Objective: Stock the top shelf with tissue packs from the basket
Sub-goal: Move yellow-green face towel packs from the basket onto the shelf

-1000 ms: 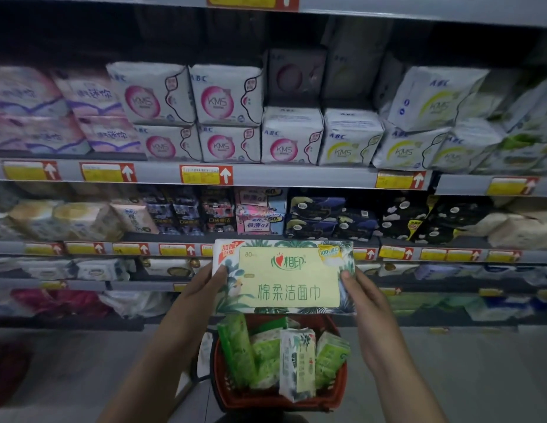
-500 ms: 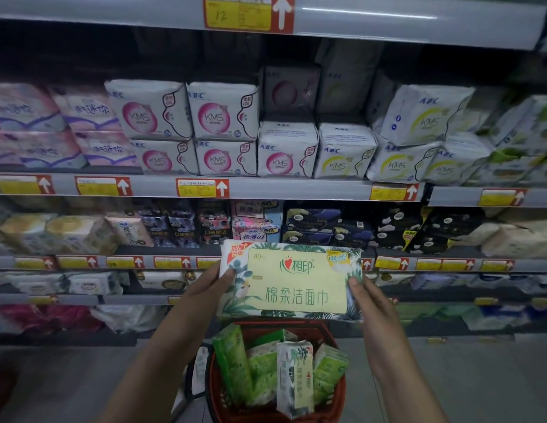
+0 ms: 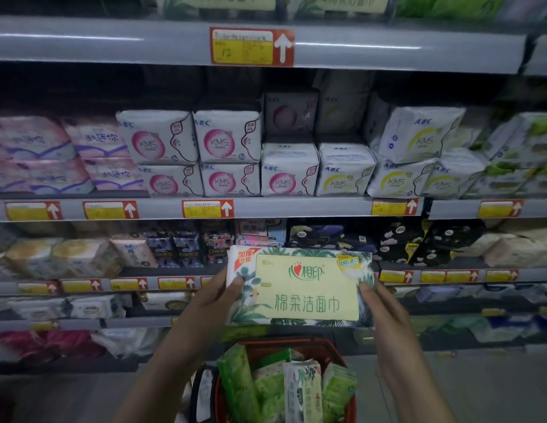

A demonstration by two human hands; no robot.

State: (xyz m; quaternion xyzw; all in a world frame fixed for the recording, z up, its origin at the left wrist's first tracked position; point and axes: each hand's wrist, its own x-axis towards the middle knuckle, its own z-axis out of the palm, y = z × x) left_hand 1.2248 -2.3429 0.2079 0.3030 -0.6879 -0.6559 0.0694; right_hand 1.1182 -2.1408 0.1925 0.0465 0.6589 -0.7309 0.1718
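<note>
The pack (image 3: 306,288) was held label towards the camera, low in the middle of the view, above the basket (image 3: 353,406) and well below the top shelf (image 3: 113,41). The left hand (image 3: 211,303) gripped its 9 o'clock edge and the right hand (image 3: 385,312) its 3 o'clock edge, each thumb pressed on the front face. The other fingers were hidden behind it, so their spread could not be told. At the pack's 6 o'clock the red basket held green packs (image 3: 266,389) on end. At 12 o'clock the top shelf carried a price tag (image 3: 251,47) on its lip.
</note>
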